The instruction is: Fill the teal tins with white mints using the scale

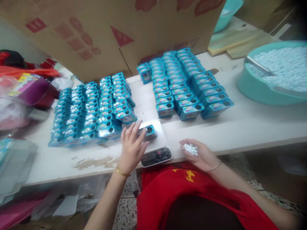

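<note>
On the scale (pixel 161 135), a blue box (pixel 153 132) is placed; at the scale's left, the left hand (pixel 132 146) is held fingers-spread; at its right, pellets (pixel 191 149) are cupped in the right hand (pixel 200 153).

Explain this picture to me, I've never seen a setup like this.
There is no machine here: a person works bare-handed. The single picture comes from a camera worn on their head, looking forward and down.

On the white table sits a small scale with a blue box on it. The left hand is at that box, fingers spread; whether it touches the box is hard to tell. The right hand is cupped, holding small white pellets.

Beyond stand two groups of similar boxes: a left group, many with white bits on top, and a right group showing dark holes. At far right, a teal tub holds many more white pieces.
</note>
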A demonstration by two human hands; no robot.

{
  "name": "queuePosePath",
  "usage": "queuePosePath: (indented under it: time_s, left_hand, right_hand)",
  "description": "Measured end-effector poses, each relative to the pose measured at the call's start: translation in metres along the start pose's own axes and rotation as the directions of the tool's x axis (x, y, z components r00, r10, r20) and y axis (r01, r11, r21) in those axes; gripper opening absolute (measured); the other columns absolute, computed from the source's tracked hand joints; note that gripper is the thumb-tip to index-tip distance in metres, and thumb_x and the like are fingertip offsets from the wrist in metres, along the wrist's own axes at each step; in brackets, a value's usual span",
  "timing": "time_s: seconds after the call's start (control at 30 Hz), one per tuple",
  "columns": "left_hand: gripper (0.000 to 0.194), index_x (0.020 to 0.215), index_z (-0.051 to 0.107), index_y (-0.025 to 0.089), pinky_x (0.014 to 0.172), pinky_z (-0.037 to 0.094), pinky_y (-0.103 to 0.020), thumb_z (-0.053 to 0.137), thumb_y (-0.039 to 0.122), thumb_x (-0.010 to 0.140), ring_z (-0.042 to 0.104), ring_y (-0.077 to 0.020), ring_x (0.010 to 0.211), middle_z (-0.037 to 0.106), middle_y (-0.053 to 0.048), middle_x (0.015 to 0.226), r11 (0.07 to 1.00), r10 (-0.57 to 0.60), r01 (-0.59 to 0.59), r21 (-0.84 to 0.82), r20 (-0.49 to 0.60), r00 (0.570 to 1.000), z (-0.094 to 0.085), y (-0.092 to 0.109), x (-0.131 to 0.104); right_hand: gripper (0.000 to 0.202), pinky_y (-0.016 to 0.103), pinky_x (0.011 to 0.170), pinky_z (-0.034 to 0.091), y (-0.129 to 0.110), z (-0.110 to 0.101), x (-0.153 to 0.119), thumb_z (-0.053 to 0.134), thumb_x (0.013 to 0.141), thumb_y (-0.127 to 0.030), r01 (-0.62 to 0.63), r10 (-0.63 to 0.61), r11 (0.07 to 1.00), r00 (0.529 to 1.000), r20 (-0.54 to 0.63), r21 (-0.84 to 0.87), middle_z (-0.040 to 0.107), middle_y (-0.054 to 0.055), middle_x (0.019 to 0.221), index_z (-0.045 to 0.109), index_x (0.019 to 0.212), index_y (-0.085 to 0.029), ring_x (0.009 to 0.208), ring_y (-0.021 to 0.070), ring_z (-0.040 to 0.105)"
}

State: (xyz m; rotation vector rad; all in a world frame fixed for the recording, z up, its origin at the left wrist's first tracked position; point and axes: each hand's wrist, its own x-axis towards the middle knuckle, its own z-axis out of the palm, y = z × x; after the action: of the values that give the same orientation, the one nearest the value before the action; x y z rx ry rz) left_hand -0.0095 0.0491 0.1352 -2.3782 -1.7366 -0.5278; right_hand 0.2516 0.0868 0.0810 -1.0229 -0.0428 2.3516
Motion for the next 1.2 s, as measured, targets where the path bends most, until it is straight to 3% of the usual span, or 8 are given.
queuePosePath:
  time_s: [0.23,0.33,0.53,0.67,0.8,0.9,1.0,1.2]
  left_hand:
    - [0.044,0.124,0.044,0.014,0.084,0.042,-0.04,0.052,0.034,0.086,0.056,-0.0262,0.097,0.061,-0.013,0.106,1.0,0.006,-0.011,0.021,0.212,0.977,-0.005,-0.003,0.034]
    - [0.038,0.119,0.047,0.015,0.078,0.042,-0.036,0.053,0.032,0.086,0.055,-0.0247,0.094,0.061,-0.012,0.103,0.997,0.063,-0.054,-0.053,0.178,0.982,0.0,0.004,0.056]
    - [0.038,0.12,0.047,0.017,0.08,0.038,-0.037,0.051,0.035,0.087,0.053,-0.0243,0.097,0.06,-0.011,0.106,0.988,0.119,-0.099,-0.122,0.164,0.979,0.041,0.033,0.116]
    - [0.037,0.119,0.051,0.017,0.079,0.036,-0.039,0.051,0.036,0.086,0.052,-0.0259,0.097,0.058,-0.012,0.108,0.993,0.11,-0.099,-0.065,0.199,0.974,0.066,0.033,0.127]
    - [0.044,0.123,0.047,0.019,0.088,0.033,-0.04,0.053,0.041,0.085,0.048,-0.0249,0.107,0.054,-0.013,0.117,0.995,0.062,-0.057,-0.086,0.061,0.996,0.057,0.007,0.114]
    - [0.035,0.112,0.053,0.018,0.092,0.032,-0.042,0.054,0.039,0.084,0.046,-0.0261,0.11,0.052,-0.013,0.117,0.988,-0.149,0.151,0.036,-0.037,0.988,0.032,-0.031,0.096]
    - [0.027,0.1,0.057,0.02,0.088,0.033,-0.045,0.056,0.038,0.08,0.045,-0.0307,0.108,0.052,-0.013,0.117,0.926,-0.297,0.287,0.247,0.004,0.955,0.016,-0.069,0.076]
    - [0.011,0.087,0.061,0.021,0.091,0.031,-0.049,0.053,0.028,0.083,0.041,-0.0328,0.116,0.05,-0.011,0.125,0.897,-0.223,0.152,0.416,0.127,0.966,0.017,-0.092,0.057]
  right_hand:
    - [0.015,0.012,0.028,0.021,0.0,-0.008,0.002,0.055,0.081,-0.022,0.015,-0.015,0.999,1.0,-0.006,0.048,0.056,0.001,0.059,0.064,0.08,-0.01,0.037,0.0032,0.039]
    - [0.015,0.012,0.028,0.021,-0.001,-0.011,0.002,0.056,0.081,-0.022,0.02,-0.02,0.997,1.0,-0.01,0.073,0.056,0.001,0.059,0.064,0.08,-0.009,0.037,0.0026,0.039]
    - [0.017,0.012,0.028,0.021,-0.007,-0.011,-0.005,0.054,0.083,-0.022,0.049,-0.045,0.996,0.997,-0.057,0.08,0.056,0.001,0.06,0.064,0.08,-0.009,0.037,0.0025,0.039]
    - [0.015,0.012,0.028,0.022,-0.009,-0.017,-0.01,0.056,0.081,-0.02,0.097,-0.086,0.991,0.99,-0.116,0.088,0.056,0.001,0.061,0.066,0.078,-0.01,0.038,0.0025,0.039]
    - [0.011,0.012,0.028,0.025,-0.008,-0.023,-0.008,0.061,0.077,-0.019,0.1,-0.088,0.991,0.987,-0.132,0.087,0.056,0.002,0.062,0.067,0.078,-0.011,0.039,0.0029,0.038]
    - [0.012,0.012,0.028,0.026,-0.008,-0.023,-0.003,0.061,0.077,-0.019,0.087,-0.077,0.994,0.987,-0.144,0.069,0.056,0.003,0.063,0.068,0.078,-0.009,0.039,0.003,0.037]
    - [0.012,0.012,0.028,0.025,-0.006,-0.02,0.002,0.061,0.077,-0.019,0.077,-0.069,0.995,0.99,-0.125,0.056,0.056,0.003,0.062,0.068,0.078,-0.009,0.039,0.003,0.037]
    - [0.012,0.011,0.027,0.024,0.0,-0.01,0.004,0.059,0.079,-0.019,0.039,-0.036,0.999,0.994,-0.104,0.026,0.057,0.004,0.062,0.067,0.077,-0.01,0.039,0.0035,0.04]
